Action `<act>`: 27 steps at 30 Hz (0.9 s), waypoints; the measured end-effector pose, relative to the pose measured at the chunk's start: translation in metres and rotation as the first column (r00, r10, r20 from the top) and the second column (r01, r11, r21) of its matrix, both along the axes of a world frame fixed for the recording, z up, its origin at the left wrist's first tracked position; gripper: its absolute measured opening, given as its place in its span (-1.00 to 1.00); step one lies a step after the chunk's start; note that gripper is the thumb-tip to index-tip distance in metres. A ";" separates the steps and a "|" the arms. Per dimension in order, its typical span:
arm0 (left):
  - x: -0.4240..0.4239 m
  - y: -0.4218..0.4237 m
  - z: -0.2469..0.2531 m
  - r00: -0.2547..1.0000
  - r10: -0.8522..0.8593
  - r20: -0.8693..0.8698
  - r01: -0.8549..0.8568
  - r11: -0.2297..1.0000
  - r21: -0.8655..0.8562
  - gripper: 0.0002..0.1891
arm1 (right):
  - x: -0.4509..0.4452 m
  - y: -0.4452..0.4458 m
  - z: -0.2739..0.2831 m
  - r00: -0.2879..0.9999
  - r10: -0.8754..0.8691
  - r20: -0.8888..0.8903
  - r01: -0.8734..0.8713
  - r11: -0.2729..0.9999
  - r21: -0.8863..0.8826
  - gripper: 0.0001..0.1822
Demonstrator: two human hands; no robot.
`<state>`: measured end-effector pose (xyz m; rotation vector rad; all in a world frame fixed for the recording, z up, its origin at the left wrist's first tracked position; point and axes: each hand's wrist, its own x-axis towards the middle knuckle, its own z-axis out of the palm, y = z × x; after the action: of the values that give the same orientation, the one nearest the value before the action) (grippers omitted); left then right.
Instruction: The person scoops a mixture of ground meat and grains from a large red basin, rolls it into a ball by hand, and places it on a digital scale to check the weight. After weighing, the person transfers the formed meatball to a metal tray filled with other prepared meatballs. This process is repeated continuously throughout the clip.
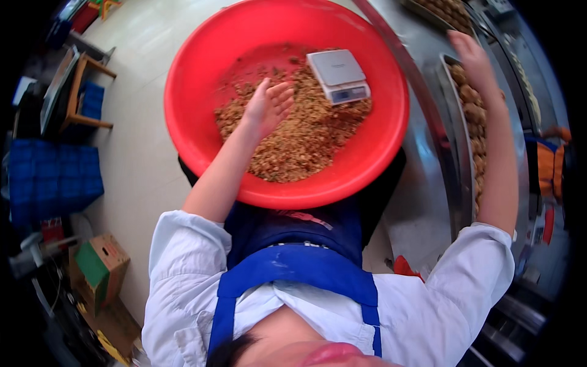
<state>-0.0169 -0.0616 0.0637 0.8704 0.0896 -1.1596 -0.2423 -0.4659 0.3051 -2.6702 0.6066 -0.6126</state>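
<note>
My left hand (271, 104) hangs over a loose brown crumbly mixture (298, 147) in a large red plastic basin (284, 195). Its fingers are spread and nothing lies in the palm. On the mixture, at the basin's right side, rests a white digital kitchen scale (338, 69) with a bare platform. My right hand (472, 59) is held above a long metal tray (447, 73) at the right. Its fingers look stretched out and slightly blurred, with no object visible in it. Brown balls (474, 114) fill the tray, partly hidden by my forearm.
The tray stands on a stainless steel table (422, 124) beside the basin. Another tray of balls (445, 11) is farther back. On the left are a wooden stool (75, 91), a blue checked bag or cover (55, 176) and a cardboard box (107, 259).
</note>
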 end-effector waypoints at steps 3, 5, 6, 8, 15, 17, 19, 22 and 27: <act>0.009 0.009 0.014 0.989 0.134 0.069 -0.135 0.991 0.010 -0.48 | 0.089 0.145 -0.071 0.933 0.349 -0.087 -0.340 0.935 0.099 -0.59; 0.015 0.011 0.002 0.979 0.173 0.107 -0.180 0.982 0.059 -0.53 | 0.131 0.213 -0.130 0.758 0.368 -0.539 -0.223 0.922 0.315 -0.50; 0.015 0.003 -0.007 0.980 0.169 0.110 -0.178 0.980 0.088 -0.54 | 0.148 0.209 -0.197 0.677 0.349 -0.647 -0.342 0.929 0.144 -0.41; 0.017 -0.005 -0.013 0.981 0.180 0.068 -0.189 0.966 0.176 -0.58 | 0.181 0.224 -0.264 0.657 0.248 -0.712 -0.401 0.915 -0.051 -0.36; 0.010 0.000 -0.002 0.987 0.083 0.140 -0.100 0.989 0.113 -0.58 | 0.228 0.241 -0.340 0.734 0.229 -0.640 -0.287 0.958 0.013 -0.75; 0.005 0.001 0.005 0.993 0.048 0.111 -0.061 0.991 0.122 -0.59 | 0.205 0.237 -0.350 0.787 0.280 -0.549 -0.390 0.917 -0.091 -0.80; 0.005 0.002 0.009 0.995 0.028 0.095 -0.039 0.992 0.119 -0.60 | 0.192 0.237 -0.341 0.777 0.313 -0.547 -0.452 0.882 -0.137 -0.81; 0.006 -0.004 -0.004 0.995 0.007 0.097 -0.020 0.991 0.133 -0.61 | 0.182 0.248 -0.329 0.770 0.309 -0.559 -0.435 0.894 -0.105 -0.80; 0.010 -0.003 -0.011 0.990 0.121 0.077 -0.129 0.985 0.114 -0.63 | 0.145 0.272 -0.301 0.839 0.368 -0.400 -0.375 0.925 0.064 -0.73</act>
<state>-0.0067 -0.0646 0.0531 0.9958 0.1546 -1.0133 -0.0969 -0.1939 0.0042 -2.8362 0.1584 0.0525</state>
